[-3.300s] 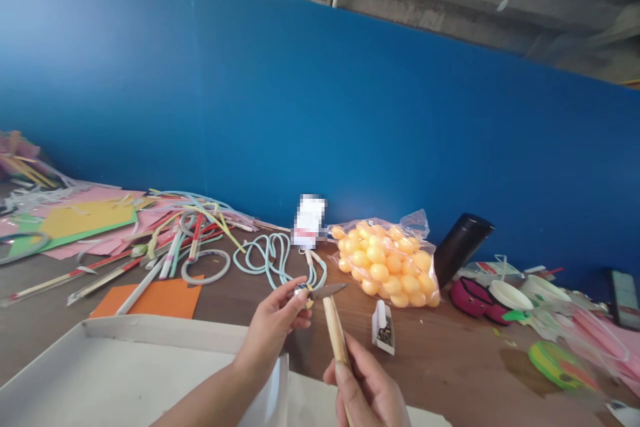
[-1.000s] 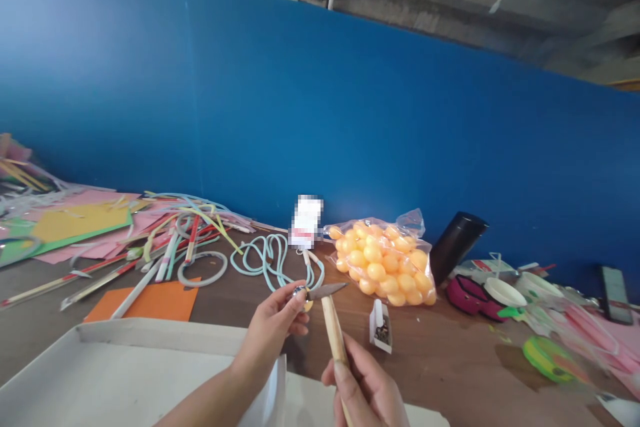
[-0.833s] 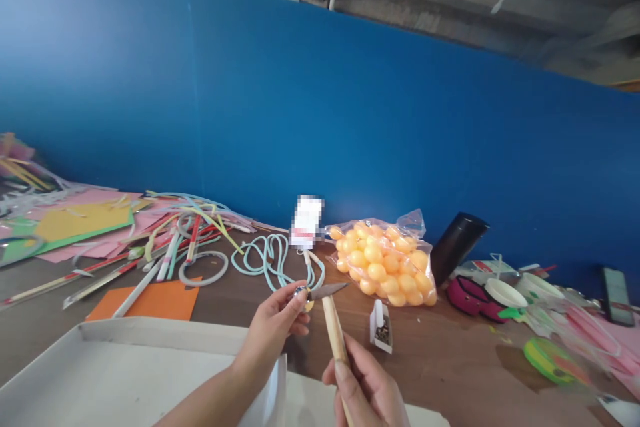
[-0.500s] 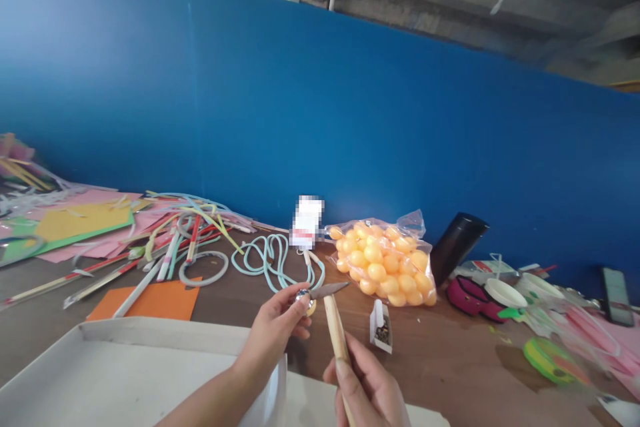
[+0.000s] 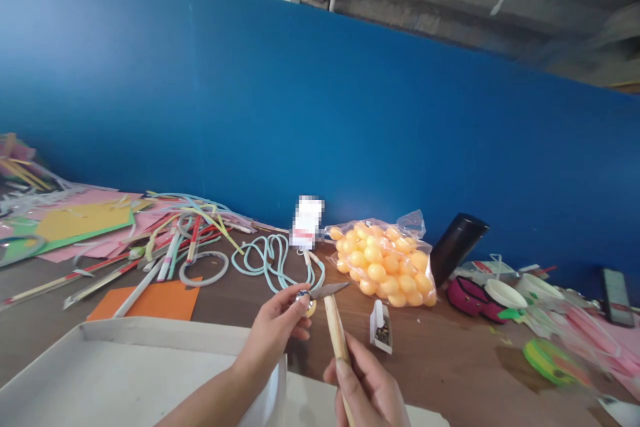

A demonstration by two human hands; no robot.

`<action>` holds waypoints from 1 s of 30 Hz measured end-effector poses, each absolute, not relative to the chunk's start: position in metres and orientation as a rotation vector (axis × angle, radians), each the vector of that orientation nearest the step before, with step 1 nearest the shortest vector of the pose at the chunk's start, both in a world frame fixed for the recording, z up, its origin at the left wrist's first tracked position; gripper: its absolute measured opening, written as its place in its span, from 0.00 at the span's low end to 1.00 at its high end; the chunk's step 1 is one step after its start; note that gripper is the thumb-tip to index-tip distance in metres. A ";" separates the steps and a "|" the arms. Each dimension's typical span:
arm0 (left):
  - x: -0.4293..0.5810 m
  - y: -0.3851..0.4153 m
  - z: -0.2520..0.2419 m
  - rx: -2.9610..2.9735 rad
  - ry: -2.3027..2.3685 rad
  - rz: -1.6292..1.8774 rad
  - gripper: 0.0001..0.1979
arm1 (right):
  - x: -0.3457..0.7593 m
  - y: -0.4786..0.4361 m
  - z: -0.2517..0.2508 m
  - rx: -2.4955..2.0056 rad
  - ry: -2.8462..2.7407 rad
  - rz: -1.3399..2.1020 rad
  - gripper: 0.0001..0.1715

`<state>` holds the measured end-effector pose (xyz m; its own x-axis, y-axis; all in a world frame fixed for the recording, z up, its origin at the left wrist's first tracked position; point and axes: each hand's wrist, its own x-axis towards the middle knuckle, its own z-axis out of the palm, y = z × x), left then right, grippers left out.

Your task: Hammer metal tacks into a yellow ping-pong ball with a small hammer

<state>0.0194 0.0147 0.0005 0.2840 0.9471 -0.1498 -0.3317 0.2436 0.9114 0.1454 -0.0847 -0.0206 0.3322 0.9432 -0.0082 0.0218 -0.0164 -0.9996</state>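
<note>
My left hand (image 5: 280, 320) is closed round a pointed metal blade (image 5: 330, 289) with a shiny silver rounded end (image 5: 303, 296). A small yellowish patch shows below that end, and the fingers hide part of the tool. The blade points right, just over the top of a pale wooden stick (image 5: 335, 327). Whether blade and wood touch, I cannot tell. My right hand (image 5: 370, 383) grips the stick near its lower part, thumb on the front, the stick tilted slightly left. Right of the stick stands a small open white box (image 5: 381, 327) holding small dark pieces.
A white tray (image 5: 150, 325) fills the lower left. Beyond my hands lie a coiled pale-blue cord (image 5: 270, 267) and a clear bag of orange balls (image 5: 383, 263). A black cylinder (image 5: 457, 250) leans by the blue partition (image 5: 320, 113). Papers and tubes (image 5: 195, 240) clutter the left.
</note>
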 end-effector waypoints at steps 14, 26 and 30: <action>0.020 0.017 -0.006 0.917 0.831 1.045 0.21 | 0.149 -0.081 -0.018 -1.382 -0.877 1.002 0.32; 0.020 0.017 -0.006 0.948 0.850 1.043 0.21 | 0.152 -0.078 -0.019 -1.466 -0.875 1.155 0.33; 0.020 0.016 -0.004 0.939 0.869 1.037 0.21 | 0.153 -0.078 -0.019 -1.464 -0.899 1.165 0.34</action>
